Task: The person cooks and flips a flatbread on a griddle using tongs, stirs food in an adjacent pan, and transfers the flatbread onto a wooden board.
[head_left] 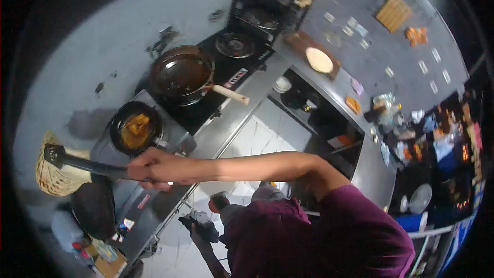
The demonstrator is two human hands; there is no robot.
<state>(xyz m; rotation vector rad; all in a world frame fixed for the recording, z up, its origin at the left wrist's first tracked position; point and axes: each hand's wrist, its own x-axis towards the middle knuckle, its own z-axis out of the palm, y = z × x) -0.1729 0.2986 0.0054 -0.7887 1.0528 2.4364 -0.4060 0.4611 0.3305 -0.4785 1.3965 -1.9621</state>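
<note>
My right hand point(162, 169) is wrapped round the black handle of a spatula point(92, 166), its arm stretched to the left across the counter. The slotted head of the spatula lies against a large browned flatbread point(49, 183) at the far left. Beside the flatbread is a dark, flat, pan-like shape point(92, 208). Just above my right hand, a small black pan point(117, 133) contains a browned piece of food point(137, 126). Low down near my body, my left hand point(197, 238) grips a crumpled dark cloth point(206, 229).
A big pan point(180, 69) with a pale handle sits on the black stove point(226, 80), near a bare burner point(235, 45). Round pale dough point(319, 60) rests on a wooden board point(301, 44). Bottles and packets point(386, 110) crowd the right counter. Boxes point(109, 265) stand lower left.
</note>
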